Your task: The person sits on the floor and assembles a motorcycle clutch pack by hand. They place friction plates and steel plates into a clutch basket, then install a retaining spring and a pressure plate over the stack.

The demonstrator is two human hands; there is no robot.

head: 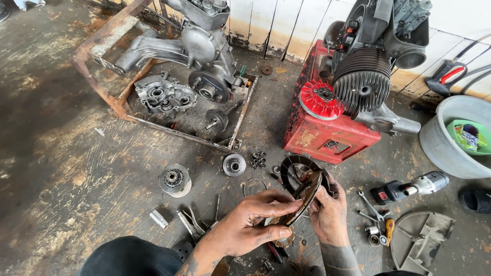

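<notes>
I'm pinching the thin clutch plate (305,197) firmly between my left hand (250,225) and right hand (327,212), keeping it level, edges gripped evenly.

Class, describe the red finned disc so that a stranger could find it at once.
Start at the red metal crate standing right of the rusty floor frame. On its top, against the dark ribbed engine cylinder, lies the red finned disc. It alone is round and bright red with radial fins.

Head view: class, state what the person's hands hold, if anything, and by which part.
Both hands, left hand and right hand, hold a thin, dark, rusty metal disc edge-on, fingers pinching its rim on opposite sides.
</notes>
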